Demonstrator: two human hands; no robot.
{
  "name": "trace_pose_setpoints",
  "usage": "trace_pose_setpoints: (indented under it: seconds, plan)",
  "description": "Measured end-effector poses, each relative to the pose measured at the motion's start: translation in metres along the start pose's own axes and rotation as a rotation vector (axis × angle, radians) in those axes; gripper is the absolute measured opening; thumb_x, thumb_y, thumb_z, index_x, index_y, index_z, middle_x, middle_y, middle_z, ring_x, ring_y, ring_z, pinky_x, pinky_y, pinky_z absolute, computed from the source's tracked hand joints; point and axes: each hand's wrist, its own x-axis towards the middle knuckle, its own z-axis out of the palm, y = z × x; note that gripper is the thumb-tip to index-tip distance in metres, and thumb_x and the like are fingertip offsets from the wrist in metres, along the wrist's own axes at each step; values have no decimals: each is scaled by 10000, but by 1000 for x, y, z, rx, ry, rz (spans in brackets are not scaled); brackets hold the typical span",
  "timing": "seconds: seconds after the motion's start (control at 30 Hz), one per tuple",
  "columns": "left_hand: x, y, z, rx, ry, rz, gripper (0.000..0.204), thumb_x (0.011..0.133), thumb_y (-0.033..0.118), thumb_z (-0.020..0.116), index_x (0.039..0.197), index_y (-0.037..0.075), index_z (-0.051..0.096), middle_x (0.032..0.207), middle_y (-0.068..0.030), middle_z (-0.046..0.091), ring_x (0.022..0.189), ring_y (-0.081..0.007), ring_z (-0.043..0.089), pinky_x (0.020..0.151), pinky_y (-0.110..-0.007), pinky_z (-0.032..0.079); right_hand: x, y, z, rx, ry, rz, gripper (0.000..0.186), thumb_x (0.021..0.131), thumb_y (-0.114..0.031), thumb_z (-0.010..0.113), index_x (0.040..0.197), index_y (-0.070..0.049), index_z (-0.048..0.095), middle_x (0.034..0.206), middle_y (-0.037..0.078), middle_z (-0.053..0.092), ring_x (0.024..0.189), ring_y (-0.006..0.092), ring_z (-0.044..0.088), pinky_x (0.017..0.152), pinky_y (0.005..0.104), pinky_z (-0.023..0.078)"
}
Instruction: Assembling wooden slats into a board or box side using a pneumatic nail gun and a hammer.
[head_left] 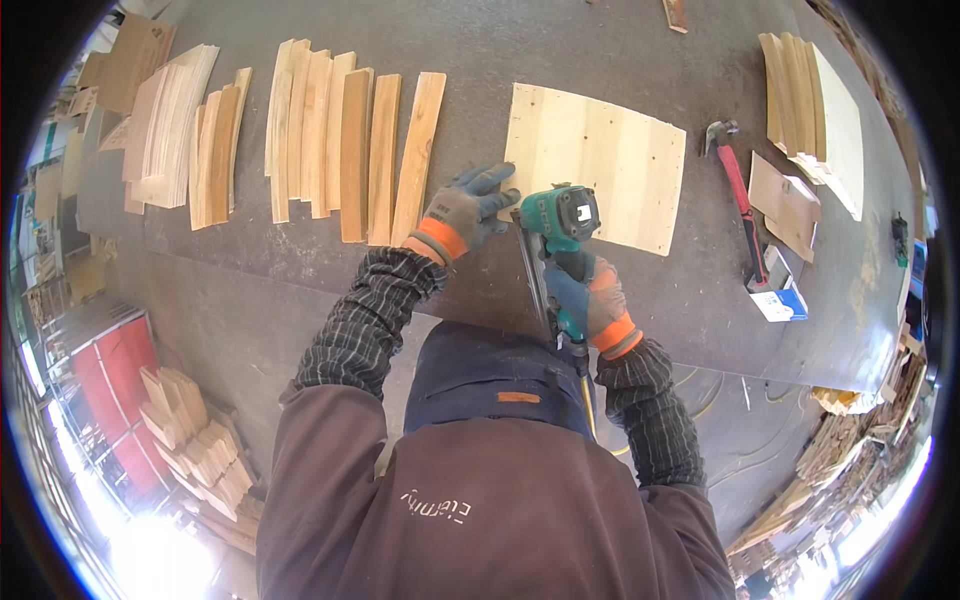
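My right hand (603,303), in a grey and orange work glove, is wrapped round the handle of a teal and black nail gun (560,215). The gun's head is at the lower left corner of a pale wooden panel (597,165), and its long magazine slants back toward me. At the panel's left edge is my gloved left hand (468,208), fingers stretched out and apart, with the tips touching the edge. The gun's nose and whatever lies beneath that edge are hidden. A hose (588,400) runs down from the gun's handle.
Several wooden strips (357,150) stand in rows left of the panel, beside stacked thin boards (180,125). To the right lie a red-handled claw hammer (738,190), cardboard (785,205), a small box (778,300) and more boards (838,130). Wood pieces (195,435) are piled beyond the table's near edge.
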Motion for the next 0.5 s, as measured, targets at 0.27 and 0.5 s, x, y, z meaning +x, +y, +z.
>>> trace_pose_setpoints:
  seconds: [0.27, 0.5]
  plan:
    - [3, 11, -8, 13, 10, 11, 543, 721, 165, 921, 1247, 171, 790, 1565, -68, 568, 1422, -328, 544, 1201, -471, 459, -18, 5, -26, -11, 85, -27, 291, 951, -163, 709, 1197, -12, 749, 902, 3, 710, 777, 80, 612, 697, 287, 518]
    - [1, 7, -2, 27, 31, 18, 536, 719, 145, 915, 1240, 169, 792, 1547, -72, 581, 1416, -324, 549, 1168, -457, 485, -27, 20, -54, 6, 140, -53, 280, 971, -168, 690, 1202, -21, 744, 812, -13, 657, 688, 80, 598, 623, 275, 502]
